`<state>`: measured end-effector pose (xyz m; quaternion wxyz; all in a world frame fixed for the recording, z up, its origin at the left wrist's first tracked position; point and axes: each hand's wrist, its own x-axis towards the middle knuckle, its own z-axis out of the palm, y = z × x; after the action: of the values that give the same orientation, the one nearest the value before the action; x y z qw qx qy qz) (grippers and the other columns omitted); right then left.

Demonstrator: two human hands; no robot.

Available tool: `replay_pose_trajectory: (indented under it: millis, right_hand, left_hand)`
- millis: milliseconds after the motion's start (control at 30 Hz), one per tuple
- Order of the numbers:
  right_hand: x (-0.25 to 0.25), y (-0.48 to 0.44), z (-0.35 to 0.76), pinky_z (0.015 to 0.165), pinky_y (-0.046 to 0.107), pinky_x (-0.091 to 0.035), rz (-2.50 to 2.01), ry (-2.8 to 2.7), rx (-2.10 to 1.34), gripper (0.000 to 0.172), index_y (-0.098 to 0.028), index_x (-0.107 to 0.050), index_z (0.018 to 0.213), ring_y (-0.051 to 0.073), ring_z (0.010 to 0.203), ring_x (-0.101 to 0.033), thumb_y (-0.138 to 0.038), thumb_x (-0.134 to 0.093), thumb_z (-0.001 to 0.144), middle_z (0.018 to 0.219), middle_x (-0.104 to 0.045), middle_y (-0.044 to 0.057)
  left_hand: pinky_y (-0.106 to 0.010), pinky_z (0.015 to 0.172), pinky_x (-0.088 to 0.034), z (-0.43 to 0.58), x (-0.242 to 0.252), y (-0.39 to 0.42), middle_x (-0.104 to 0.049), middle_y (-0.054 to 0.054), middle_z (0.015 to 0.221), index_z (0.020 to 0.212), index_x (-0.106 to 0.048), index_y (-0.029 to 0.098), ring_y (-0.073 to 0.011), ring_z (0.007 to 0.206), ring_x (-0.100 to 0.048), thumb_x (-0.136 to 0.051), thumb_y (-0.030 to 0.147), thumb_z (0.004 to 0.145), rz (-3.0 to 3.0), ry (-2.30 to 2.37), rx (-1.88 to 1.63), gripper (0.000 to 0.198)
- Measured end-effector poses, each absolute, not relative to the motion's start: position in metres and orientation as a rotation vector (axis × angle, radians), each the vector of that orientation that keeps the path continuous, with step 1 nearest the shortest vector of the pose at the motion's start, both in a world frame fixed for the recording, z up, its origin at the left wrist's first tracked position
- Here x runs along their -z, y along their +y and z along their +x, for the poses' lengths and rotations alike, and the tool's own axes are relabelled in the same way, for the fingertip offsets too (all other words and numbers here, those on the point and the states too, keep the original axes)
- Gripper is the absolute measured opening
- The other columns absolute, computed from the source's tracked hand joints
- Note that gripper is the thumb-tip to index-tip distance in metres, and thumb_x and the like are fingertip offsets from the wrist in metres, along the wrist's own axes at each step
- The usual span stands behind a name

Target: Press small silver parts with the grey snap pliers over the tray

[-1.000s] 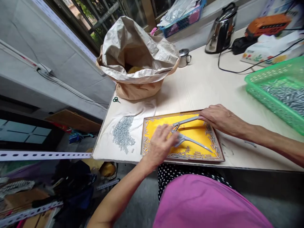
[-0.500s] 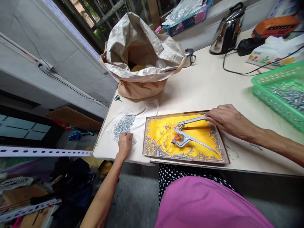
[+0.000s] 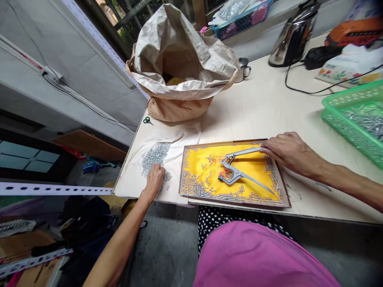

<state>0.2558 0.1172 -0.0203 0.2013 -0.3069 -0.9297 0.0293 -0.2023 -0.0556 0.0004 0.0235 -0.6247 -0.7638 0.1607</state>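
Note:
My right hand point(image 3: 287, 151) is closed around the end of the upper handle of grey metal pliers point(image 3: 234, 172), which have a spring between two long spread handles. The pliers are over a shallow tray point(image 3: 185, 167) with a yellow lining point(image 3: 227, 187). Small silver metal pieces point(image 3: 194, 185) lie along the tray's edges, thickest at the lower left. My left hand point(image 3: 154, 179) rests at the near edge of a heap of small silver pieces point(image 3: 155, 155) on a white cloth point(image 3: 128, 179). Its fingers are drawn together; what they hold, if anything, is hidden.
A large open sack point(image 3: 179, 105) stands behind the cloth, with green-handled scissors point(image 3: 147, 120) beside it. To the right is a green basket point(image 3: 344, 127) of metal pieces. A lidded cup point(image 3: 243, 71), a kettle point(image 3: 291, 40) and a black cable point(image 3: 311, 93) are farther back.
My left hand has shifted very slightly at the heap's near edge. My right hand keeps its grip on the pliers. The view has tilted a little.

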Motion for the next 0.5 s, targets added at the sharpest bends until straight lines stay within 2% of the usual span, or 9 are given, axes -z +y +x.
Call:
replay_pose_trajectory:
  millis: [67, 133, 233, 333, 400, 500]
  right_hand:
    - [0.020, 0.118, 0.255, 0.085, 0.037, -0.032, -0.849, -2.596, -0.050, 0.037, -0.021, -0.057, 0.083, 0.021, 0.076, -0.052, -0.041, -0.033, 0.103, 0.075, -0.061, 0.004]
    - [0.020, 0.117, 0.255, 0.085, 0.037, -0.032, -0.839, -2.594, -0.022, 0.038, -0.021, -0.056, 0.081, 0.020, 0.075, -0.051, -0.040, -0.032, 0.103, 0.074, -0.060, 0.003]
    - [0.020, 0.116, 0.253, 0.085, 0.035, -0.033, -0.824, -2.599, -0.005, 0.039, -0.020, -0.056, 0.082, 0.019, 0.075, -0.051, -0.040, -0.031, 0.104, 0.075, -0.060, 0.003]
    - [0.017, 0.115, 0.248, 0.086, 0.035, -0.032, -0.809, -2.611, 0.020, 0.039, -0.020, -0.058, 0.084, 0.018, 0.076, -0.051, -0.040, -0.031, 0.104, 0.077, -0.062, 0.003]
    - [0.012, 0.114, 0.243, 0.086, 0.035, -0.031, -0.805, -2.622, 0.046, 0.040, -0.020, -0.060, 0.085, 0.018, 0.076, -0.050, -0.041, -0.031, 0.104, 0.078, -0.063, 0.003]
    - [0.004, 0.112, 0.235, 0.086, 0.036, -0.029, -0.785, -2.634, 0.098, 0.042, -0.020, -0.060, 0.083, 0.017, 0.075, -0.049, -0.041, -0.031, 0.104, 0.077, -0.064, 0.004]
  left_hand:
    - [-0.037, 0.085, -0.044, -0.201, -0.004, -0.054, -0.062, -0.014, 0.099, 0.083, -0.062, 0.017, -0.0282, 0.102, -0.053, -0.038, 0.008, 0.088, -1.913, -2.384, -0.454, 0.027]
    - [-0.037, 0.087, -0.045, -0.197, -0.008, -0.051, -0.063, -0.014, 0.096, 0.083, -0.062, 0.018, -0.0282, 0.102, -0.056, -0.040, 0.012, 0.089, -1.878, -2.448, -0.267, 0.024]
    - [-0.036, 0.084, -0.049, -0.173, -0.014, -0.046, -0.067, -0.010, 0.091, 0.087, -0.063, 0.018, -0.0240, 0.090, -0.062, -0.049, 0.023, 0.087, -1.828, -2.669, 0.321, 0.015]
    - [-0.029, 0.063, -0.052, -0.121, -0.017, -0.041, -0.069, -0.004, 0.080, 0.091, -0.065, 0.017, -0.0160, 0.062, -0.062, -0.061, 0.034, 0.080, -1.759, -3.021, 1.104, 0.021]
    - [-0.026, 0.056, -0.051, -0.081, -0.014, -0.038, -0.068, -0.002, 0.076, 0.092, -0.065, 0.017, -0.0125, 0.055, -0.059, -0.068, 0.036, 0.074, -1.739, -3.149, 1.554, 0.026]
    - [-0.022, 0.052, -0.049, -0.037, -0.006, -0.032, -0.066, 0.000, 0.069, 0.085, -0.066, 0.016, -0.0105, 0.054, -0.058, -0.073, 0.035, 0.068, -1.703, -3.223, 1.858, 0.027]
